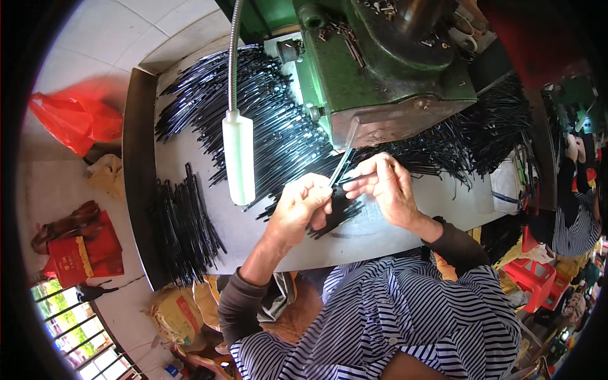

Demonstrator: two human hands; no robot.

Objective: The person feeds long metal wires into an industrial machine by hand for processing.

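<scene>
My left hand (297, 206) is closed, thumb and fingers pinching thin shiny metal rods (341, 167) that slant up under the front of the green machine (392, 117). Close beside them is my right hand (386, 190), its fingers curled toward the same rods; what they grip, if anything, is too small to make out. Beneath and between the hands lie more dark rods (335, 221) on the metal tabletop (373, 237). A large spread of black rods (253, 120) covers the table to the left of the machine.
A white lamp (238, 158) on a flexible neck hangs left of my hands. A separate bundle of black rods (187, 225) lies by the table's raised left edge (139, 171). More rods (468, 139) are heaped right of the machine. Small metal pieces (348, 41) rest on top of it.
</scene>
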